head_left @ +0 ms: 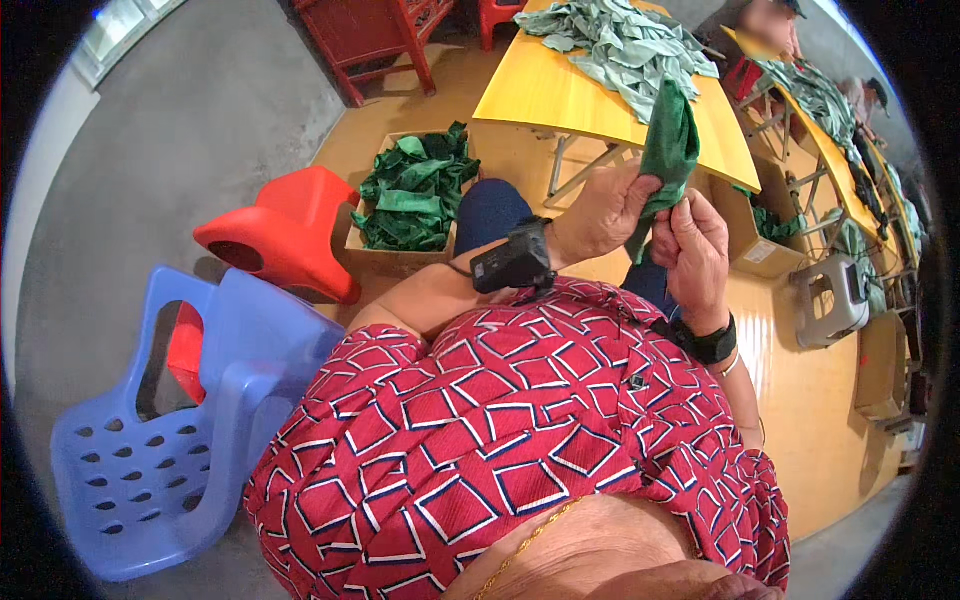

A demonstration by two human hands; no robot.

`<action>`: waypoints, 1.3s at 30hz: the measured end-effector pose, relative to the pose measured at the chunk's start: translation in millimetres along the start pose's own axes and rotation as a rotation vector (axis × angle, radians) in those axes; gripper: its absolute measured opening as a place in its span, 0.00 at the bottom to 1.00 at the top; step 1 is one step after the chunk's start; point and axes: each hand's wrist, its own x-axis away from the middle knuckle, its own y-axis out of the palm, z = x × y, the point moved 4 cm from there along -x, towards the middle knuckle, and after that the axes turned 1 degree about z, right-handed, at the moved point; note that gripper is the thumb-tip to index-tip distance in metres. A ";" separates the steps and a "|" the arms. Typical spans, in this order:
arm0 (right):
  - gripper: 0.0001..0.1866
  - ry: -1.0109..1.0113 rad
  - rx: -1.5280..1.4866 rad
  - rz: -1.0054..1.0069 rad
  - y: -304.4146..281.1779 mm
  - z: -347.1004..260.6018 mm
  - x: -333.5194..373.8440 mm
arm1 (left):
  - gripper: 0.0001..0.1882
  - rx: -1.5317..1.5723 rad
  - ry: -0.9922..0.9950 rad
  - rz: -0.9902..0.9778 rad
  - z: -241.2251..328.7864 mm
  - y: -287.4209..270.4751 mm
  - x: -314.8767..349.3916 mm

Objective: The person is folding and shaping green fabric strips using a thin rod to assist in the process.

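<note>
Above my lap, in front of the yellow table (545,85), I hold a dark green cloth piece (671,140) upright with both hands. Its upper part looks folded or tube-like. My left hand (606,208) pinches its left side between thumb and fingers. Lower on the right edge, my right hand (697,250) is closed on the same cloth, fingertips close to the left ones. A pile of pale green cloth pieces (625,50) lies on the table just beyond. Part of the cloth's lower end is hidden behind my hands.
A cardboard box (400,262) of dark green cloth pieces stands on the floor, front left. Red plastic chair (290,225) and blue plastic chair (270,330) are at my left. To the right are another box (765,240), a grey stool (832,300) and people at further tables.
</note>
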 end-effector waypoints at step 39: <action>0.09 -0.065 0.493 -0.022 5.9 2.6 3.1 | 0.12 0.167 -0.236 0.015 8.2 -49.5 -6.3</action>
